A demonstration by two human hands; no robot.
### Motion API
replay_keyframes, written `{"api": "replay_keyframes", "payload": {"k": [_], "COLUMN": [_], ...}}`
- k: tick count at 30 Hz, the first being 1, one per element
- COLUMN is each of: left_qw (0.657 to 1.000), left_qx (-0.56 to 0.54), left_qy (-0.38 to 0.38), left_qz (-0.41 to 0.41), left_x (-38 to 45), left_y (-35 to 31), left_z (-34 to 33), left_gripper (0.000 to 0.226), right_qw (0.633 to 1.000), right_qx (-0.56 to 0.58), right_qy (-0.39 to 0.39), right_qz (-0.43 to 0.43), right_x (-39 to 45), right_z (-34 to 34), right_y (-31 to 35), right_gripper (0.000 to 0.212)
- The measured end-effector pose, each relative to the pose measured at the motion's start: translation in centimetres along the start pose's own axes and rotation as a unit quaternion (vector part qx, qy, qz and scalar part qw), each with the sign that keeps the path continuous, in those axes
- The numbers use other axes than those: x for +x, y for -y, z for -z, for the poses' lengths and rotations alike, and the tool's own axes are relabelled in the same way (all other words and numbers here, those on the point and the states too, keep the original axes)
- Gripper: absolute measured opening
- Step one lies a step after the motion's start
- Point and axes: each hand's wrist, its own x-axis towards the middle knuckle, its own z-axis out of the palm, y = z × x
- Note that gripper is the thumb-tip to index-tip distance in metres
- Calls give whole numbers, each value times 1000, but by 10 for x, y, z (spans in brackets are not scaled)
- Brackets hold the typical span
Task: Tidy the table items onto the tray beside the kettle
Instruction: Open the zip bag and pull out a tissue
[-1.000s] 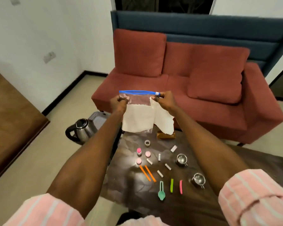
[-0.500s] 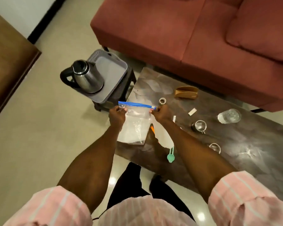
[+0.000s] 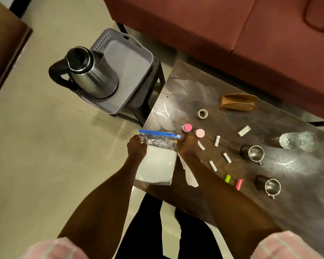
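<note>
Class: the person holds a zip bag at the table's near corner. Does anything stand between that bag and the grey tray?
Nothing visible blocks it: only open floor separates the zip bag from the tray. The kettle fills the tray's left part; the right part is bare.

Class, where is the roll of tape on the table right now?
The tape roll stands on the table toward its far left end, just left of the brown holder and beyond the two pink-capped bottles.

Kettle (image 3: 91, 75) on tray (image 3: 131, 71), left of table (image 3: 176, 90); 2 cups (image 3: 255, 154) on table's right.
</note>
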Motion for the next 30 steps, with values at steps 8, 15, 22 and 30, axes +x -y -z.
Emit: {"api": "replay_keyframes", "payload": {"k": [8,15,22,30], "left_qw": [1000,999,987,960], "left_qx": [6,-46,-86,-124], "left_qy": [12,3,2,20], "left_qz": [22,-13,-133,-250], "left_x": [-19,-72,-154,-237], "left_y": [-9,-31,-63,-120], "left_z": [7,14,15,16], "left_gripper": [40,46,51,93], "right_qw": [1000,997,991,969], "right_qx": [3,55,99,146], "right_qy": [-7,-33,-36,-42], "right_qz": [-15,48,84,195], "right_x": [-9,-43,-77,-121], "right_z": [20,54,88,157], "right_y": [-1,-6,-17,-23], "right_gripper": [22,21,19,27]}}
